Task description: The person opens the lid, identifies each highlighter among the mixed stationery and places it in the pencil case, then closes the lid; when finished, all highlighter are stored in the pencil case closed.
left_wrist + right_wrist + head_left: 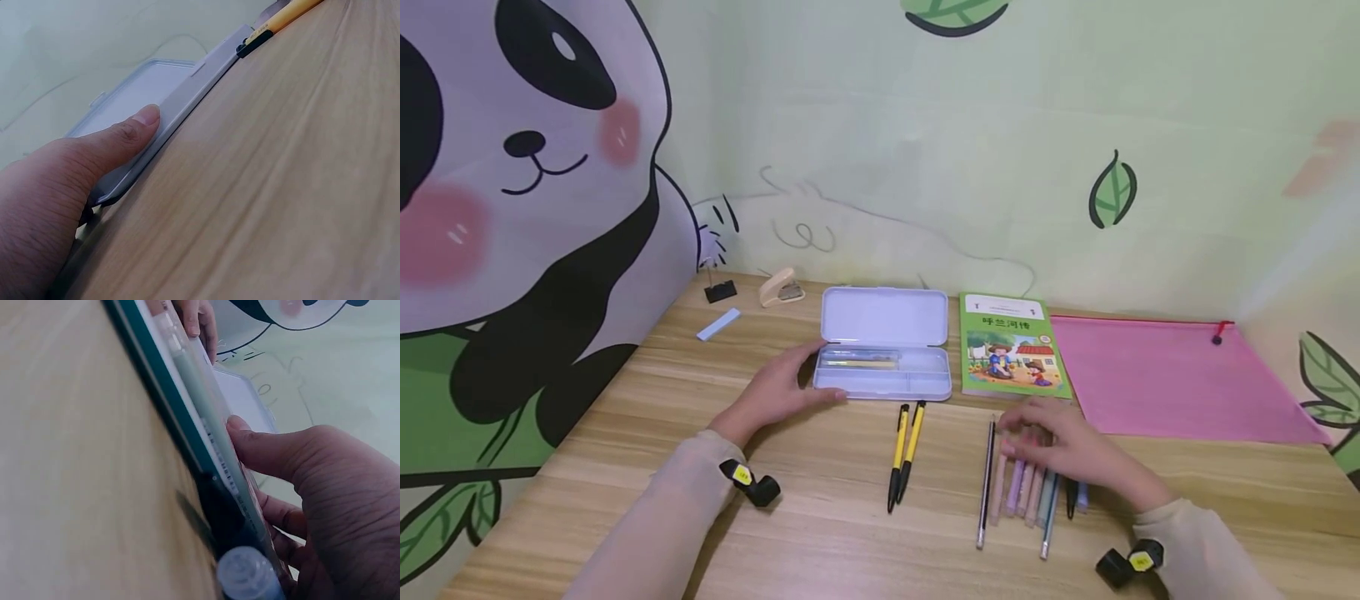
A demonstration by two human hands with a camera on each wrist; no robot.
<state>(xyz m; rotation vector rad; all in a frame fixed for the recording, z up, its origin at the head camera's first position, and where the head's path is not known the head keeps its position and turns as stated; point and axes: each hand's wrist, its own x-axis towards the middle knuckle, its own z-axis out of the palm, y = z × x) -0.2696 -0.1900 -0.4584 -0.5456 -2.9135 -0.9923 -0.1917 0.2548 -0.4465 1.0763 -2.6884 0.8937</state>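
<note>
An open pale-lilac pencil case (883, 371) lies on the wooden desk (820, 533) with a ruler-like piece in its tray. My left hand (786, 385) holds its left end. The thumb lies along the front edge of the pencil case (187, 100) in the left wrist view. My right hand (1063, 446), blurred, lies over a row of several pastel pens (1022, 493) beside a dark pencil (986, 487). In the right wrist view the right hand (312, 481) pinches the pens (200, 419) between thumb and curled fingers. Two yellow pens (904, 454) lie between my hands.
A green picture book (1011, 346) and a pink zip pouch (1172, 379) lie right of the case. A beige stapler (781, 287), a black binder clip (720, 291) and a pale blue strip (718, 324) sit at the back left. Walls close the desk behind and left.
</note>
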